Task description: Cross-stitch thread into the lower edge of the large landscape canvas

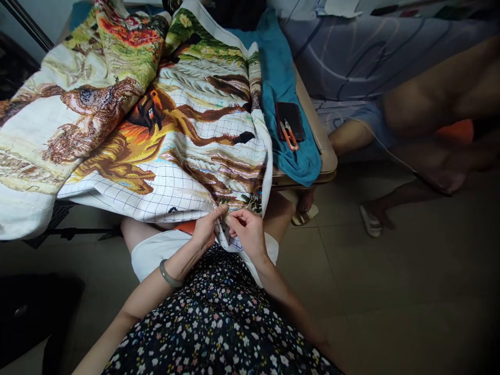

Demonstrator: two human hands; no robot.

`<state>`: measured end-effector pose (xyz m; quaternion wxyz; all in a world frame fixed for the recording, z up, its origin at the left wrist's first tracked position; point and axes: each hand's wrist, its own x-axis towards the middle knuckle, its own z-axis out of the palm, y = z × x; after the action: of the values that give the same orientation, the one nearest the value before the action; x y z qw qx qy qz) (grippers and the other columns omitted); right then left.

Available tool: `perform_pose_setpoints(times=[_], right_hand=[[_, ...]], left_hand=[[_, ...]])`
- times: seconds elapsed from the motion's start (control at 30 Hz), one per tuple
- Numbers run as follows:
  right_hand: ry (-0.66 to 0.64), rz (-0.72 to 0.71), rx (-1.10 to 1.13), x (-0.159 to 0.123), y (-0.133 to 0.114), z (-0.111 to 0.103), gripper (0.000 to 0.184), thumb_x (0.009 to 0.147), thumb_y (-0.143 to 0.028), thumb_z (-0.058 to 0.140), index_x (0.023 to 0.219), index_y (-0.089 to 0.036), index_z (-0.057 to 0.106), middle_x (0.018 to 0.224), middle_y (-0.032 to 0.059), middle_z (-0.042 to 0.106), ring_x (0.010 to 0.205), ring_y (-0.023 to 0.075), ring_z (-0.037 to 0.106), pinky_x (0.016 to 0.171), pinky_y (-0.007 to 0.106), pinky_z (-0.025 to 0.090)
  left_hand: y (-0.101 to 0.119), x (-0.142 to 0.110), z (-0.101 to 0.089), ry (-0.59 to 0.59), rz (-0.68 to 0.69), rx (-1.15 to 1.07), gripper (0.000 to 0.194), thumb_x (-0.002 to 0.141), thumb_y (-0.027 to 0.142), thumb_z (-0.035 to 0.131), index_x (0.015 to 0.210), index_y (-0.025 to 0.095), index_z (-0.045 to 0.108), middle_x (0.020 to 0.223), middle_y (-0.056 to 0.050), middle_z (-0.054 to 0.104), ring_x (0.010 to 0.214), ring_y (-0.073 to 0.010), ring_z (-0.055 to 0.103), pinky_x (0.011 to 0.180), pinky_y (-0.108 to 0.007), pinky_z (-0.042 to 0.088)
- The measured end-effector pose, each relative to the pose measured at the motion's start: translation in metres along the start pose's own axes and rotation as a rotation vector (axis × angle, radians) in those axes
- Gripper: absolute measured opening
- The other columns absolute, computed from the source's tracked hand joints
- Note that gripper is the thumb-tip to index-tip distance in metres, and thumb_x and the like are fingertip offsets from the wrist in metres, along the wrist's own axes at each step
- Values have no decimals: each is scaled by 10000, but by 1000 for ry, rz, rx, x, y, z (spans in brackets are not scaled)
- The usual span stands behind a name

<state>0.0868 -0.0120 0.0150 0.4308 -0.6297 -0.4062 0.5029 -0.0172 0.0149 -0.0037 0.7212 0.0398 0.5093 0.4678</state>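
A large cross-stitch cloth [167,182] with stitched horses and a printed blue grid spreads over the table and hangs down to my lap. My left hand [207,226] grips its near edge, thumb on top and fingers underneath. Close beside it, my right hand [248,229] pinches at the same edge with thumb and forefinger together. Whatever lies between those fingertips is too small to make out. Orange-handled thread snips [289,136] rest on a dark phone [295,117], right of the cloth.
A teal cloth [279,67] covers part of the table, whose rounded corner [328,161] juts out on the right. Another person's bare legs [425,109] and sandals [370,221] are at the right, near a thin cable [386,148]. A dark object [39,307] stands at lower left.
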Motion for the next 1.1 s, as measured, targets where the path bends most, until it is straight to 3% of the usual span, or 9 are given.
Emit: perform_pose_setpoints(times=[0.2,0.83,1.1], right_hand=[[12,-39,35,1,5,2,154,720,-331,655,721,-179,627,582,-16,604,466,116,551,454,227,464],[93,-227,-145,0,13,3,128,788,-299,600,759,-189,658,675,26,669,589,157,603,550,262,509],[95,-173,-112,2,14,3,135,783,-314,612,760,-192,665,619,5,657,507,151,604,523,267,515]], left_hand=[[0,2,3,31,50,4,364,394,299,902,579,144,629,556,15,598,505,-99,498,538,-269,396],[2,-2,13,148,63,-16,265,421,234,834,559,143,626,554,6,602,504,-100,520,519,-256,418],[1,-2,13,101,90,-43,246,425,225,811,574,137,636,569,6,609,513,-100,530,525,-252,441]])
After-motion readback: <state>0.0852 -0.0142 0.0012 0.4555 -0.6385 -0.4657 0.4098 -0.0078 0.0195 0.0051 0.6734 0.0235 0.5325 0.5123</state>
